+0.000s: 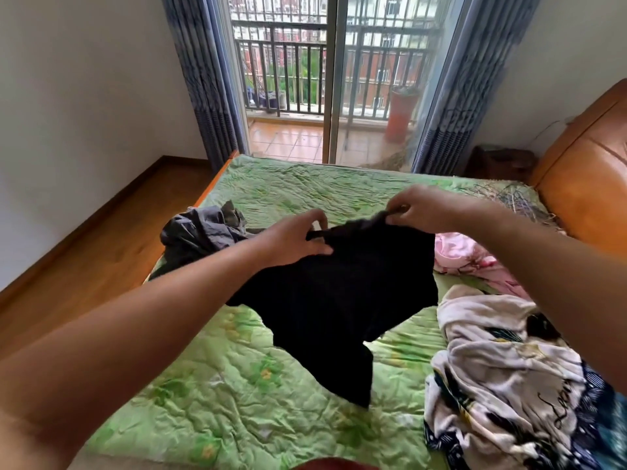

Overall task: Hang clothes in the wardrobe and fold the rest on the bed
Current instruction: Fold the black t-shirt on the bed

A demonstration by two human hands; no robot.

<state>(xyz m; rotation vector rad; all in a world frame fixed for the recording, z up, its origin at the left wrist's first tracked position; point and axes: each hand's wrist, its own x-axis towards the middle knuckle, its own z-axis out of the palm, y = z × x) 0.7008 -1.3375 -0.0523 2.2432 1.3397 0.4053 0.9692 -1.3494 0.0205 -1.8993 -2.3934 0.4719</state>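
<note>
shirt (339,300) hangs below left grip (295,239), right grip (420,206)

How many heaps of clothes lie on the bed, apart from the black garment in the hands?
3: grey heap far left, pink heap far right, white printed heap near right; each may hide more garments.

The shirt (339,293) hung over the middle of the bed (237,385), held between left hand (291,240) and right hand (424,206). A heap (200,228) lay on the bed to its left, a pile (502,368) to its right; the door (332,79) stood beyond.
</note>
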